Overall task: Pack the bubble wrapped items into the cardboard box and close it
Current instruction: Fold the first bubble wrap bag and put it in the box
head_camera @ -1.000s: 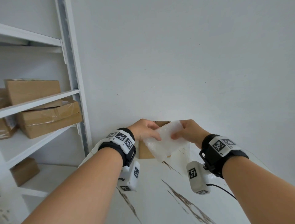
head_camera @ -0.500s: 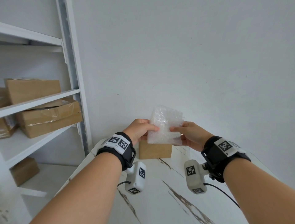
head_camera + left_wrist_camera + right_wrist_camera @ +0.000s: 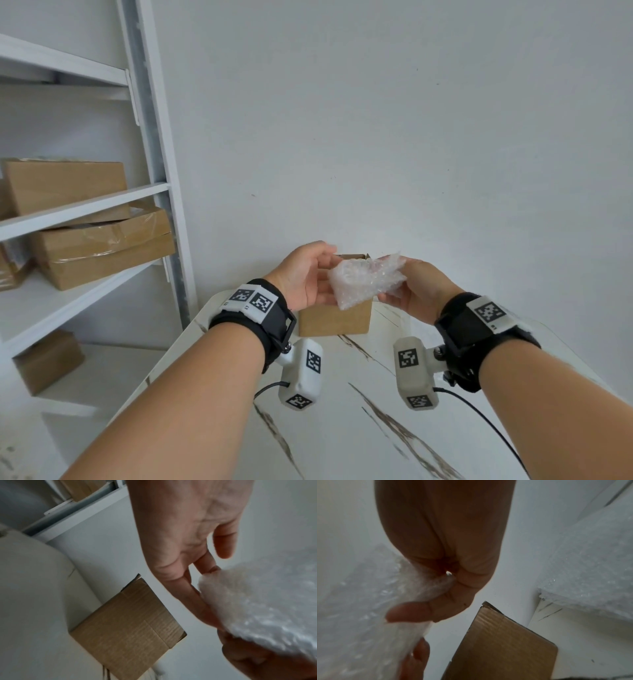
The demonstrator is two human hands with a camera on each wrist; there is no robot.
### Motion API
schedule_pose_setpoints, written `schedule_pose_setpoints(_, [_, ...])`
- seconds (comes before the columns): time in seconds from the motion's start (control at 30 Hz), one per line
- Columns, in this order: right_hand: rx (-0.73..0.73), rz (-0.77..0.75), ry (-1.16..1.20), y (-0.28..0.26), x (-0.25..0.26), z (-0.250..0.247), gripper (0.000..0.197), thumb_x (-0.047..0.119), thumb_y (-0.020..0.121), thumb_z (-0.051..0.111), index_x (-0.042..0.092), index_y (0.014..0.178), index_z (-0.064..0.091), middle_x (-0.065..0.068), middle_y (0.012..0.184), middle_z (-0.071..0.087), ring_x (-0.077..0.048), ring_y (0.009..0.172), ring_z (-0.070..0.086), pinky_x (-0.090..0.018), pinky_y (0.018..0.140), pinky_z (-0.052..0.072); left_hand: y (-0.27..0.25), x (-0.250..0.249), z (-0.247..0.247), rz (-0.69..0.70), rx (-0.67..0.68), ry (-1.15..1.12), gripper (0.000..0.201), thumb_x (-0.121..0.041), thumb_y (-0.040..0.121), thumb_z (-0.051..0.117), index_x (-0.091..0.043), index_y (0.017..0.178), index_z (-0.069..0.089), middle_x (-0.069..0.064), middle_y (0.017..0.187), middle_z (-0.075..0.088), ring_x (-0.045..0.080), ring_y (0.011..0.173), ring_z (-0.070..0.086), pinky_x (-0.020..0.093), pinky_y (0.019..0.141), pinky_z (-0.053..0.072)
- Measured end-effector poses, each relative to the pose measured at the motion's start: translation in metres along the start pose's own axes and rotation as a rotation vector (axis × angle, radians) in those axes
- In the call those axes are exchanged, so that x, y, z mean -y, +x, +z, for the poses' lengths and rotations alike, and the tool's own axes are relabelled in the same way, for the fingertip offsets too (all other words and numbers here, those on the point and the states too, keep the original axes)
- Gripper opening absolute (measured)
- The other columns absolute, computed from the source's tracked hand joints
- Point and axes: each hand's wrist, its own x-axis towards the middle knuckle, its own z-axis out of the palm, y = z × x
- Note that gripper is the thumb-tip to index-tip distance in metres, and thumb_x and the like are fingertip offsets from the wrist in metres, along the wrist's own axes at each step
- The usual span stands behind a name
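A bubble wrapped item (image 3: 366, 279) is held in the air just above and in front of the small cardboard box (image 3: 335, 317). My right hand (image 3: 394, 287) pinches its right end between thumb and fingers, seen close in the right wrist view (image 3: 423, 601). My left hand (image 3: 325, 270) is at its left end with straight fingers touching the wrap (image 3: 257, 608) and the thumb held apart. The box (image 3: 126, 626) stands on the white marbled table (image 3: 342, 428) by the wall, its top flaps up; its inside is hidden.
A white shelf unit (image 3: 85, 205) with several cardboard boxes stands at the left. More bubble wrap (image 3: 590, 561) lies on the table to the right of the box (image 3: 505, 649). The wall is right behind the box.
The wrapped item, upright between both hands half a second ago, has tipped onto its side. My left hand has loosened from a grip to straight fingers; my right hand keeps hold.
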Motion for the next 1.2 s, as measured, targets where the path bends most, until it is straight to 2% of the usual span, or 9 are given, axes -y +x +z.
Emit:
schedule_pose_setpoints(0.13, [-0.059, 0.019, 0.077, 0.004, 0.001, -0.001, 0.022, 0.015, 0.087, 0.042, 0.002, 0.095, 0.058, -0.017, 0.098, 0.062, -0.027, 0.076, 0.063, -0.032, 0.057, 0.053, 0.005, 0.001, 0.004, 0.061, -0.037, 0.269, 0.011, 0.000, 0.087, 0.063, -0.010, 0.082, 0.065, 0.006, 0.085, 0.065, 0.016, 0.075, 0.065, 0.027, 0.060, 0.060])
schedule_pose_setpoints(0.23, [-0.037, 0.040, -0.011, 0.010, 0.004, 0.000, 0.046, 0.042, 0.088, 0.060, 0.004, 0.112, 0.061, -0.013, 0.099, 0.064, -0.023, 0.078, 0.064, -0.029, 0.058, 0.055, 0.012, 0.002, 0.002, 0.131, -0.085, 0.342, 0.020, 0.007, 0.081, 0.068, -0.013, 0.081, 0.064, 0.008, 0.092, 0.065, 0.017, 0.079, 0.066, 0.026, 0.064, 0.059])
schedule_pose_setpoints(0.43, [-0.034, 0.064, -0.021, 0.022, 0.001, -0.004, 0.041, 0.004, 0.085, 0.066, -0.003, 0.124, 0.056, -0.015, 0.112, 0.061, -0.024, 0.091, 0.063, -0.023, 0.062, 0.058, 0.026, 0.000, 0.000, 0.243, -0.204, 0.437, 0.027, 0.003, 0.076, 0.076, -0.015, 0.090, 0.061, 0.023, 0.116, 0.065, 0.033, 0.103, 0.066, 0.042, 0.087, 0.058])
schedule_pose_setpoints(0.53, [-0.155, -0.061, -0.007, 0.030, 0.005, -0.011, 0.033, -0.001, 0.083, 0.066, -0.005, 0.115, 0.060, -0.017, 0.113, 0.063, -0.024, 0.091, 0.064, -0.025, 0.071, 0.057, 0.039, -0.005, -0.003, 0.309, -0.335, 0.476, 0.026, -0.022, 0.083, 0.072, -0.014, 0.105, 0.061, 0.010, 0.112, 0.067, 0.023, 0.101, 0.068, 0.039, 0.092, 0.056])
schedule_pose_setpoints(0.63, [-0.305, -0.149, -0.014, 0.037, 0.013, -0.021, 0.035, -0.001, 0.081, 0.069, -0.006, 0.114, 0.060, -0.016, 0.111, 0.065, -0.024, 0.091, 0.065, -0.026, 0.076, 0.056, 0.054, -0.003, -0.012, 0.332, -0.441, 0.819, 0.022, -0.028, 0.091, 0.058, -0.016, 0.108, 0.066, 0.000, 0.112, 0.067, 0.017, 0.106, 0.063, 0.033, 0.095, 0.050])
schedule_pose_setpoints(0.7, [-0.371, -0.169, -0.025, 0.041, 0.016, -0.027, 0.050, -0.001, 0.078, 0.072, -0.008, 0.124, 0.054, -0.017, 0.114, 0.066, -0.023, 0.091, 0.067, -0.024, 0.070, 0.056, 0.061, 0.005, -0.020, 0.257, -0.419, 1.066, 0.023, -0.020, 0.091, 0.056, -0.018, 0.111, 0.067, -0.001, 0.119, 0.066, 0.018, 0.111, 0.061, 0.032, 0.098, 0.048])
schedule_pose_setpoints(0.87, [-0.403, -0.194, -0.083, 0.043, 0.013, -0.032, 0.013, -0.002, 0.081, 0.070, 0.005, 0.091, 0.065, -0.011, 0.098, 0.069, -0.020, 0.081, 0.067, -0.026, 0.074, 0.056, 0.068, 0.018, -0.023, 0.136, -0.312, 1.415, 0.034, -0.021, 0.085, 0.067, -0.020, 0.118, 0.068, -0.001, 0.123, 0.065, 0.019, 0.112, 0.060, 0.029, 0.094, 0.047])
schedule_pose_setpoints(1.03, [-0.411, -0.206, -0.101, 0.042, 0.013, -0.030, 0.013, 0.000, 0.081, 0.070, 0.007, 0.090, 0.065, -0.010, 0.097, 0.069, -0.020, 0.084, 0.067, -0.027, 0.076, 0.056, 0.061, 0.019, -0.019, 0.103, -0.293, 1.427, 0.034, -0.022, 0.086, 0.068, -0.020, 0.119, 0.068, 0.000, 0.124, 0.065, 0.020, 0.111, 0.060, 0.030, 0.094, 0.047])
schedule_pose_setpoints(1.2, [-0.412, -0.223, -0.112, 0.033, 0.017, -0.024, 0.033, 0.002, 0.079, 0.073, 0.001, 0.110, 0.063, -0.013, 0.112, 0.067, -0.022, 0.090, 0.067, -0.030, 0.081, 0.057, 0.045, 0.019, -0.014, 0.062, -0.247, 1.406, 0.039, -0.023, 0.083, 0.072, -0.018, 0.121, 0.067, 0.002, 0.128, 0.062, 0.021, 0.114, 0.058, 0.032, 0.098, 0.047])
